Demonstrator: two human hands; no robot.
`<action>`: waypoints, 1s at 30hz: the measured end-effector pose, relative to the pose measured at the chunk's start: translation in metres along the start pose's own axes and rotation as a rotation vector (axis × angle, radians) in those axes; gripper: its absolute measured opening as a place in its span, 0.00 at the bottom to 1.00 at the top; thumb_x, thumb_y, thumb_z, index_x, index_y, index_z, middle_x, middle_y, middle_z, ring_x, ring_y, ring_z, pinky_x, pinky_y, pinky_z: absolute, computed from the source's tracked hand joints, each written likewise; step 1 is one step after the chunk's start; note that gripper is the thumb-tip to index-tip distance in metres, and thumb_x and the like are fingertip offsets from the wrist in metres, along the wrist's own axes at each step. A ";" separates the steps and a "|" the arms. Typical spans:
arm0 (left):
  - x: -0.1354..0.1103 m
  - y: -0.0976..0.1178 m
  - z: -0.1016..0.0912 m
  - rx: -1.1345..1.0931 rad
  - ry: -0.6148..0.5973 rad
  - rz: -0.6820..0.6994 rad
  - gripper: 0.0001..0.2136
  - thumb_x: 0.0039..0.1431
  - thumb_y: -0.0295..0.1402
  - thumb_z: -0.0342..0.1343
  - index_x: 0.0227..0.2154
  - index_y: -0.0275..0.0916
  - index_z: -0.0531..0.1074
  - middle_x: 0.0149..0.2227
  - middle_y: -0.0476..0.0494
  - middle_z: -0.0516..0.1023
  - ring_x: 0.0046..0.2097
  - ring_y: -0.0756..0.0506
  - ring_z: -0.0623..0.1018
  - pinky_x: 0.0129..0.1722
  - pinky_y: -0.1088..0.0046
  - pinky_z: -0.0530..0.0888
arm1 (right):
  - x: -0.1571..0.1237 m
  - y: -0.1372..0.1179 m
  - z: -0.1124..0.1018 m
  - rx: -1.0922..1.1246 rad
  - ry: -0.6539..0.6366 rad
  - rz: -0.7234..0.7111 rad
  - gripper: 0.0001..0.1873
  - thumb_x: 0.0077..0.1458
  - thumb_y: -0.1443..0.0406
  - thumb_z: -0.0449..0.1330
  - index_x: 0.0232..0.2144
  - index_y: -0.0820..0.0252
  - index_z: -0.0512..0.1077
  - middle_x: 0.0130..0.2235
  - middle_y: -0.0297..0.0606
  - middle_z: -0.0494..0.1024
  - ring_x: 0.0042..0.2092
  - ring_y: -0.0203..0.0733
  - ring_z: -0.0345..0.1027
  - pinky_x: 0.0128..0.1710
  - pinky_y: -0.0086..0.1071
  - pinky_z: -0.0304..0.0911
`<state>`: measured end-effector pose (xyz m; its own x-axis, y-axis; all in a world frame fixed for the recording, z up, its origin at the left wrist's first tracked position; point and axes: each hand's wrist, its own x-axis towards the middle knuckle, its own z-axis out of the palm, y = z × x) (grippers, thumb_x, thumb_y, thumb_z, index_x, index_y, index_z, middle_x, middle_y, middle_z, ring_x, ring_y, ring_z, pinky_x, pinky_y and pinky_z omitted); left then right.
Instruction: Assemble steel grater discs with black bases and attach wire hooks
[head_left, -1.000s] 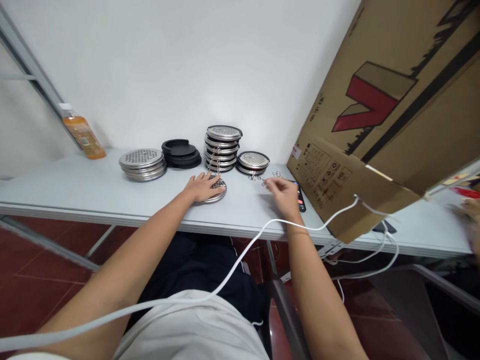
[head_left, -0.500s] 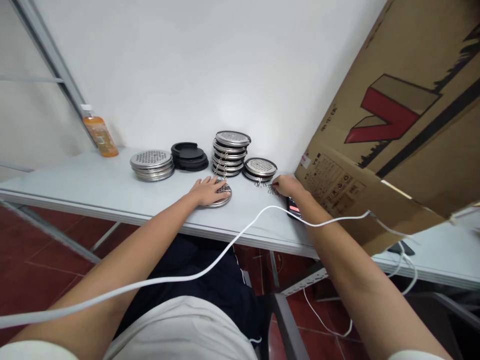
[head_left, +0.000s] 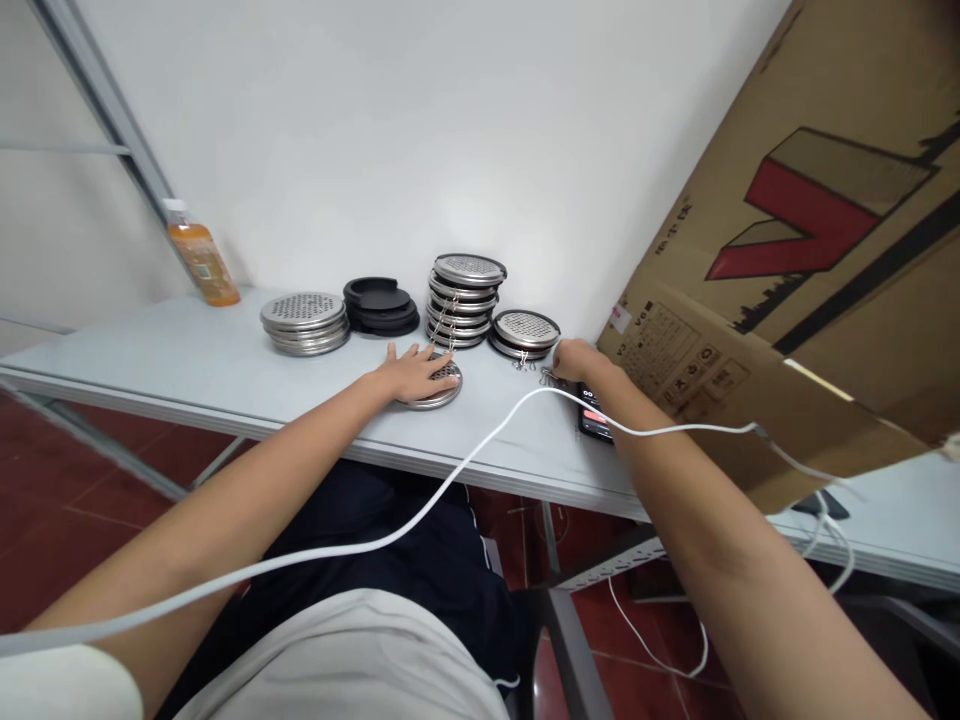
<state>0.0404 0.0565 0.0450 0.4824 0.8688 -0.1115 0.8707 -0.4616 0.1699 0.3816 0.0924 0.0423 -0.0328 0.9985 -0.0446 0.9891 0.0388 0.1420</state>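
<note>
My left hand [head_left: 418, 377] lies flat with spread fingers on a round perforated metal disc [head_left: 442, 400] near the table's front edge. Fingers curled, my right hand [head_left: 576, 360] is down at a small group of binder clips [head_left: 551, 378]; whatever its fingertips pinch is hidden. Just behind it sits a short stack of discs in black rings [head_left: 526, 330], with a clip on its front. A taller stack of such discs [head_left: 469, 270], with clips along its front, stands beyond my left hand.
Farther left are black plastic rings [head_left: 380, 305] and a stack of bare metal discs [head_left: 304, 310]. An orange bottle [head_left: 202, 258] stands by the wall. A large cardboard box [head_left: 675, 300] leans at right, near a phone [head_left: 595, 422]. A white cable [head_left: 420, 515] crosses in front.
My right hand has shifted slightly at the clips, its fingers more tucked in. My left hand stays on the disc. The view has turned a little.
</note>
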 end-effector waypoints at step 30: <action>-0.030 -0.081 0.030 -1.408 0.807 -0.166 0.32 0.60 0.61 0.40 0.33 0.37 0.76 0.44 0.36 0.79 0.39 0.44 0.79 0.36 0.71 0.72 | 0.003 -0.003 -0.007 0.075 -0.042 -0.062 0.13 0.40 0.69 0.66 0.32 0.58 0.82 0.35 0.42 0.82 0.38 0.48 0.76 0.35 0.31 0.67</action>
<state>-0.0411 0.0624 0.0050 -0.1690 0.9615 0.2166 -0.0841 -0.2330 0.9688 0.3772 0.0954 0.0482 -0.0898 0.9917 -0.0925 0.9934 0.0959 0.0635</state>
